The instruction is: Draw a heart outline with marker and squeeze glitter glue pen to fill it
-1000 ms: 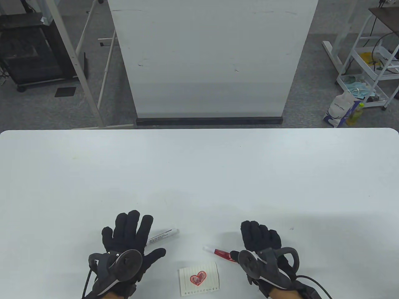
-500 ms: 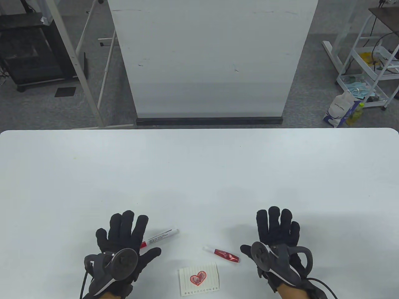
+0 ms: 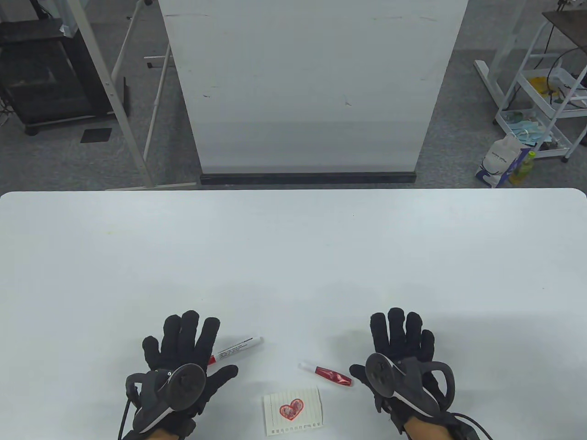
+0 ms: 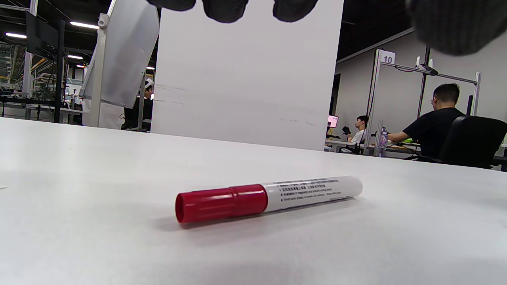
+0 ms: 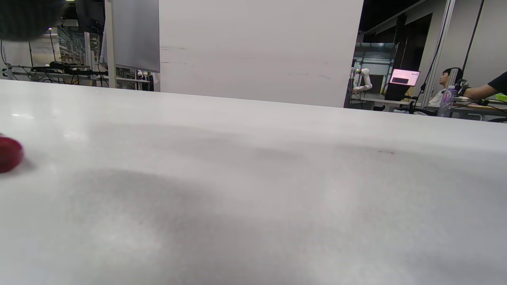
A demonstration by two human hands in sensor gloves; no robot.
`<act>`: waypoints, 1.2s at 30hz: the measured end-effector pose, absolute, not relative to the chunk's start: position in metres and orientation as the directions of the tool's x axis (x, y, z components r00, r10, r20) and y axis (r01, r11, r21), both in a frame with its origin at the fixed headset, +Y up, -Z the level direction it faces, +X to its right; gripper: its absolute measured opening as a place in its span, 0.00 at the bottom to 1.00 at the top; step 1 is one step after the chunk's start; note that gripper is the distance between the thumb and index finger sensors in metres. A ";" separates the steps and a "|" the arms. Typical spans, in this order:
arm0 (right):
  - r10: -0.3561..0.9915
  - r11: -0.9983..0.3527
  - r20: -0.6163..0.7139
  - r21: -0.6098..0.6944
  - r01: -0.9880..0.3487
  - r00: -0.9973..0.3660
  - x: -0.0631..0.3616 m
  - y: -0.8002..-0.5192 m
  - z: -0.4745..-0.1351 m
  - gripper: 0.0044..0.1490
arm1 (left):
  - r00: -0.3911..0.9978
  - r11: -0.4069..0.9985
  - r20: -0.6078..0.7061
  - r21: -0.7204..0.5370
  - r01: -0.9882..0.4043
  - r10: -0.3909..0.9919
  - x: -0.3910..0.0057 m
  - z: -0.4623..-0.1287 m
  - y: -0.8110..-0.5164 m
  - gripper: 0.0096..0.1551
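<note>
A small lined paper (image 3: pixel 293 409) lies near the table's front edge, with a red heart (image 3: pixel 291 408) drawn and filled on it. Above it to the left lies the capped red-and-white marker (image 3: pixel 236 349) (image 4: pixel 269 196). To the upper right rests the red glitter glue pen (image 3: pixel 326 373), its red end at the left edge of the right wrist view (image 5: pixel 8 154). My left hand (image 3: pixel 183 348) is spread flat beside the marker's cap, holding nothing. My right hand (image 3: pixel 401 341) lies with straight fingers just right of the glue pen, apart from it.
A tall white board (image 3: pixel 312 87) stands behind the white table (image 3: pixel 293 256). Racks and a cart (image 3: pixel 545 91) stand on the floor beyond. People sit at desks in the background (image 4: pixel 435 122) of the wrist views.
My right hand let go of the glue pen, moved right and straightened its fingers, then drifted slightly left. The glue pen now lies free on the table. The left hand shifted slightly left.
</note>
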State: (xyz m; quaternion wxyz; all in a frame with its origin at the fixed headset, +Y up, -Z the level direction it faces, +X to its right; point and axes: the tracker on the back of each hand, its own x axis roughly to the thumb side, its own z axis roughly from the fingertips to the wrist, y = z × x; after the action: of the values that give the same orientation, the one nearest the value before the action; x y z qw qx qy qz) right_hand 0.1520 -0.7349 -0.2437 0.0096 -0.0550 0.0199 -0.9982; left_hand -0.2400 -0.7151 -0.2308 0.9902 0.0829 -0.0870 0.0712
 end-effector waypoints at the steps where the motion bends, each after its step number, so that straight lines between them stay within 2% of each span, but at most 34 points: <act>1: -0.021 -0.999 0.110 -0.033 0.018 -0.994 0.152 -0.735 -0.244 0.68 | 0.975 0.976 0.184 0.151 -0.156 0.127 -0.240 -0.231 -0.715 0.56; 17: -0.012 -0.999 0.120 0.046 0.017 -0.993 0.149 -0.739 -0.246 0.67 | 0.976 0.979 0.177 0.132 -0.153 0.129 -0.239 -0.232 -0.717 0.56; 27: 0.037 -0.999 0.106 0.012 -0.036 -0.994 0.160 -0.730 -0.248 0.67 | 0.976 0.976 0.174 0.151 -0.158 0.131 -0.239 -0.234 -0.712 0.56; 36: 0.042 -0.998 0.105 0.057 -0.036 -0.994 0.170 -0.737 -0.254 0.67 | 0.976 0.976 0.181 0.152 -0.152 0.124 -0.232 -0.237 -0.711 0.56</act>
State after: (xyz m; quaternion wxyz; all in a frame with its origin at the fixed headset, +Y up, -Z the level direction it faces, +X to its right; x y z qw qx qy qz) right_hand 0.1702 -0.7371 -0.2540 -0.0197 -0.0533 -0.0275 -0.9980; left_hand -0.2321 -0.7108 -0.2366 0.9904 0.0830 -0.0855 0.0698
